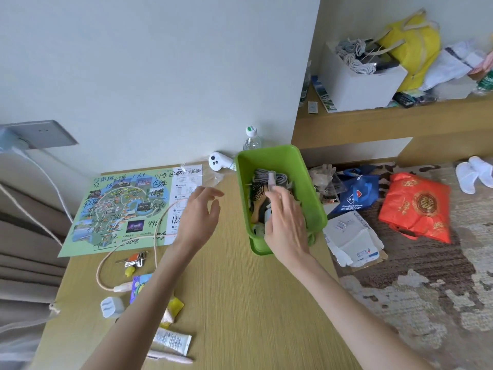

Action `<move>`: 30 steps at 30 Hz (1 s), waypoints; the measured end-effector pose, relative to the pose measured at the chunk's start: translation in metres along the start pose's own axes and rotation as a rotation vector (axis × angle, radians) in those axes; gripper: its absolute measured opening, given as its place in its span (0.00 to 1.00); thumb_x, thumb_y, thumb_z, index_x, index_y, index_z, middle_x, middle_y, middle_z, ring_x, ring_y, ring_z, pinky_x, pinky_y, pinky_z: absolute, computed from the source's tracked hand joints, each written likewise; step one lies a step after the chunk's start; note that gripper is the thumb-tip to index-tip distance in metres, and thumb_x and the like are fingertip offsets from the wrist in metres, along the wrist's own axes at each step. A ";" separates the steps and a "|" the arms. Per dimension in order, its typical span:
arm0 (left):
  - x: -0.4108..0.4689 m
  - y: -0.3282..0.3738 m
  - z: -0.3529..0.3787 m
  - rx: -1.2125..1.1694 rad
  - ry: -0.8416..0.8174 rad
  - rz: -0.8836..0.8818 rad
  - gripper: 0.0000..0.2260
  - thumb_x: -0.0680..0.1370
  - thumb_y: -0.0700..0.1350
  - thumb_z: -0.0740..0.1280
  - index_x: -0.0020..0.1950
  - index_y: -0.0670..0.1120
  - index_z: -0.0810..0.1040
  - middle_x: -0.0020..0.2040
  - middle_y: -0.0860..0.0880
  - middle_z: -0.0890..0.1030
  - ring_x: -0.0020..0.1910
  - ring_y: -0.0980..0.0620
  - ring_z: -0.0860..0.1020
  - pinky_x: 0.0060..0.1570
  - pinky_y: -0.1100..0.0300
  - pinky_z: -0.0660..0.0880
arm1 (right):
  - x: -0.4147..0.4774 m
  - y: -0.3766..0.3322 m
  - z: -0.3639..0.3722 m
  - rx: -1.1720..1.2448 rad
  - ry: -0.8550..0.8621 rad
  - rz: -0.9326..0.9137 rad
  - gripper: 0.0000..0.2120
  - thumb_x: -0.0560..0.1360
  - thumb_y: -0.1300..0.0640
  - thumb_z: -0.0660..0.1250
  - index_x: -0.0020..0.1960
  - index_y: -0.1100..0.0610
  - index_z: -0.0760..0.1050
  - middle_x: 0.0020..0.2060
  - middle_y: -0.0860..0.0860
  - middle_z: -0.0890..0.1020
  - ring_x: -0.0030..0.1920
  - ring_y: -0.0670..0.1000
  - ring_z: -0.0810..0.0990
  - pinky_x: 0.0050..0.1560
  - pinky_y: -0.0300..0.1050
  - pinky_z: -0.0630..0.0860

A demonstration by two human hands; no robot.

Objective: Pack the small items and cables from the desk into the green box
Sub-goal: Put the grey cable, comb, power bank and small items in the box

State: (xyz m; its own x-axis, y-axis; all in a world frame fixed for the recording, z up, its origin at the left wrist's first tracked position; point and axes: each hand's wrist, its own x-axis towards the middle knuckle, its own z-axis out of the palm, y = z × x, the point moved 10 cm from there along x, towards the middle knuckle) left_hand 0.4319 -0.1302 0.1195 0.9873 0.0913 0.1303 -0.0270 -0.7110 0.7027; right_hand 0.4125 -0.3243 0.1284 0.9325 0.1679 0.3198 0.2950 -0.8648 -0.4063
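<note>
The green box (309, 182) stands at the desk's right edge, holding a coiled grey cable (262, 176), a black hairbrush (258, 189) and other small items. My right hand (286, 225) reaches into the box and pinches a small clear bottle (272, 181) upright over the contents. My left hand (198, 212) hovers over the desk with fingers spread, holding nothing, just above a pale pink cable (106, 263). Keys (133, 260), a white charger plug (112, 307), a yellow packet (174, 307), a white tube (172, 340) and a pink pen (173, 357) lie on the desk at the left.
A green hand-marked map (120, 209) lies at the desk's back left. A white controller (220, 161) and a water bottle (251, 138) stand by the wall. Bags and papers, among them a red bag (418, 206), litter the floor on the right. A wall socket (40, 133) with a cable is at left.
</note>
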 end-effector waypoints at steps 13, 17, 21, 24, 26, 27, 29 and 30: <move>-0.194 -0.226 -0.083 0.392 -0.162 -0.316 0.13 0.79 0.42 0.64 0.64 0.45 0.76 0.63 0.47 0.74 0.59 0.47 0.70 0.58 0.53 0.71 | -0.118 -0.163 0.171 0.153 -0.432 -0.038 0.06 0.76 0.59 0.65 0.52 0.59 0.71 0.49 0.51 0.74 0.44 0.51 0.76 0.44 0.48 0.76; -0.210 -0.242 -0.086 0.404 -0.229 -0.205 0.18 0.77 0.41 0.68 0.67 0.46 0.74 0.66 0.50 0.72 0.61 0.48 0.68 0.58 0.55 0.72 | -0.138 -0.177 0.216 0.133 -0.507 0.142 0.15 0.76 0.48 0.67 0.52 0.57 0.66 0.43 0.48 0.70 0.37 0.48 0.70 0.33 0.42 0.68; -0.208 -0.248 -0.092 0.398 -0.243 -0.131 0.19 0.75 0.36 0.68 0.66 0.45 0.75 0.65 0.50 0.74 0.61 0.48 0.69 0.54 0.58 0.74 | -0.143 -0.177 0.226 0.141 -0.466 0.287 0.06 0.77 0.60 0.64 0.49 0.58 0.67 0.38 0.50 0.76 0.32 0.49 0.75 0.27 0.41 0.68; -0.204 -0.245 -0.100 0.419 -0.208 -0.051 0.18 0.72 0.36 0.71 0.61 0.45 0.79 0.60 0.49 0.77 0.57 0.46 0.74 0.54 0.54 0.73 | -0.139 -0.162 0.208 0.130 -0.340 0.337 0.06 0.77 0.61 0.65 0.44 0.57 0.68 0.31 0.48 0.74 0.27 0.47 0.72 0.24 0.38 0.62; -0.202 -0.239 -0.101 0.437 -0.193 0.011 0.15 0.70 0.38 0.74 0.56 0.46 0.81 0.56 0.49 0.79 0.54 0.46 0.76 0.52 0.53 0.73 | -0.135 -0.147 0.193 0.073 -0.283 0.341 0.07 0.77 0.59 0.66 0.43 0.56 0.68 0.33 0.47 0.75 0.30 0.49 0.74 0.27 0.40 0.65; -0.202 -0.235 -0.098 0.439 -0.204 0.045 0.14 0.70 0.39 0.75 0.54 0.47 0.81 0.55 0.50 0.80 0.53 0.46 0.77 0.52 0.52 0.72 | -0.134 -0.140 0.190 0.041 -0.293 0.342 0.07 0.77 0.58 0.67 0.44 0.55 0.69 0.35 0.47 0.76 0.32 0.50 0.76 0.29 0.41 0.67; -0.205 -0.228 -0.086 0.454 -0.251 0.102 0.13 0.69 0.42 0.76 0.53 0.48 0.82 0.54 0.52 0.81 0.55 0.47 0.78 0.57 0.50 0.72 | -0.134 -0.131 0.190 0.014 -0.357 0.347 0.07 0.77 0.57 0.68 0.48 0.57 0.70 0.42 0.49 0.78 0.39 0.51 0.79 0.35 0.46 0.72; -0.207 -0.224 -0.079 0.464 -0.275 0.126 0.13 0.69 0.44 0.77 0.52 0.49 0.82 0.54 0.52 0.82 0.56 0.48 0.78 0.60 0.50 0.71 | -0.134 -0.130 0.190 0.011 -0.374 0.335 0.08 0.77 0.57 0.68 0.50 0.58 0.70 0.46 0.50 0.78 0.41 0.52 0.79 0.37 0.48 0.75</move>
State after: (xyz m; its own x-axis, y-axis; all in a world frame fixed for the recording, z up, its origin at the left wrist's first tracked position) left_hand 0.2210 0.0654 -0.0096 0.9871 -0.1558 -0.0375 -0.1373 -0.9430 0.3031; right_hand 0.2888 -0.1442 -0.0240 0.9866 0.0419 -0.1578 -0.0330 -0.8955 -0.4438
